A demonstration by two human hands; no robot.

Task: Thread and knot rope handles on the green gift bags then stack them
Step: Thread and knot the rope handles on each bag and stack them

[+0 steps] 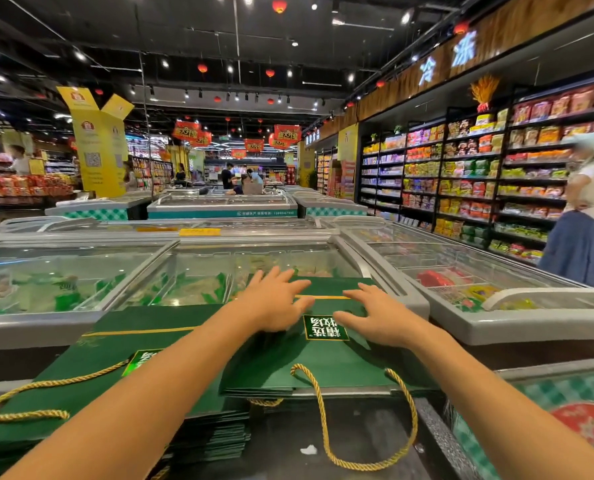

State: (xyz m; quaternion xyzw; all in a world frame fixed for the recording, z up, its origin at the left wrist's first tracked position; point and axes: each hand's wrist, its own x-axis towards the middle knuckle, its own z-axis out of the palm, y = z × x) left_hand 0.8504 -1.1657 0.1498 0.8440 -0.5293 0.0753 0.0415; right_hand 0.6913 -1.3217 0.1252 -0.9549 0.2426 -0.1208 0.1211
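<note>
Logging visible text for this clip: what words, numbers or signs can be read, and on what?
"冷冻": lit wall sign above the shelves.
"精选牧场", seemingly, upside down: label on the top green bag.
Red hanging banners, freezer strip, yellow pillar: too small or blurred.

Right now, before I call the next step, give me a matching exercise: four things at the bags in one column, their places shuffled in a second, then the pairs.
Things
1. left hand
2. right hand
3. gold rope loop
4. left stack of bags

Places
a. hangs off the near edge of the top bag
b. flat on the top bag, right of its label
c. beside the top bag, on its left
d. flat on the top bag, left of its label

Pairs: 1-d, 2-b, 3-a, 4-c
</note>
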